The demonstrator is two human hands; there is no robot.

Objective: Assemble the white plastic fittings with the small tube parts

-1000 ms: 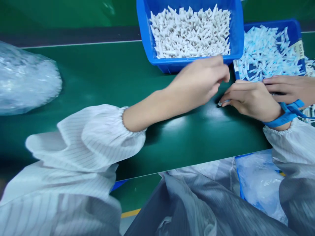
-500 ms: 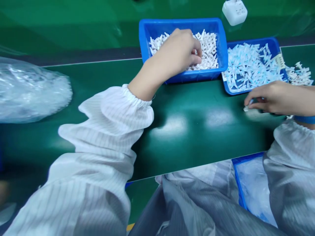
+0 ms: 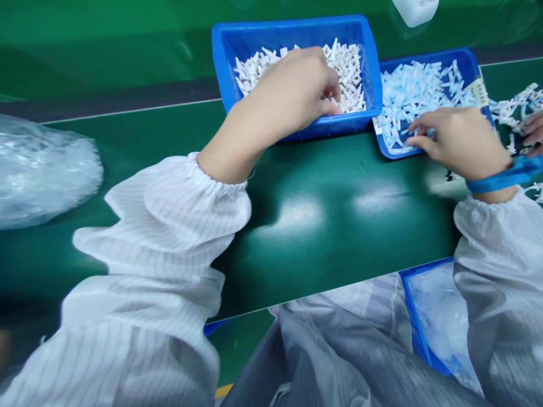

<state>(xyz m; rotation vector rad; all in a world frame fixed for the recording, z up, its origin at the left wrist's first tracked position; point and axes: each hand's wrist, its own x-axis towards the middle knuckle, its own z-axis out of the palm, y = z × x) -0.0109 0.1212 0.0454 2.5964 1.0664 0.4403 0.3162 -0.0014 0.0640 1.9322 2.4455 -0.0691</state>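
The deep blue bin (image 3: pixel 292 25) stands under my left hand (image 3: pixel 297 85) and the shallow blue tray (image 3: pixel 388 154) under the fingertips of my right hand (image 3: pixel 462 138), side by side and nearly touching, probably so that each hand can reach its own supply without crossing the other. The white pieces (image 3: pixel 350 73) lie heaped beneath and around my left fingers; the blue-tinted pieces (image 3: pixel 413 85) spread in front of my right hand and beyond it. The walls presumably keep such small parts from scattering over the tabletop (image 3: pixel 339 243). My left forearm slants up and across, the wrist passing over the bin's near rim, palm down, fingers curled in with the thumb near them. My right hand bends inward over the tray's near edge, thumb and forefinger almost meeting. Both hands are mostly closed, but I cannot tell whether either has hold of a piece, since the tips are partly hidden or too small to read. Just right of my right hand, another person's hand (image 3: pixel 535 134) is beside loose pieces (image 3: pixel 511 110).
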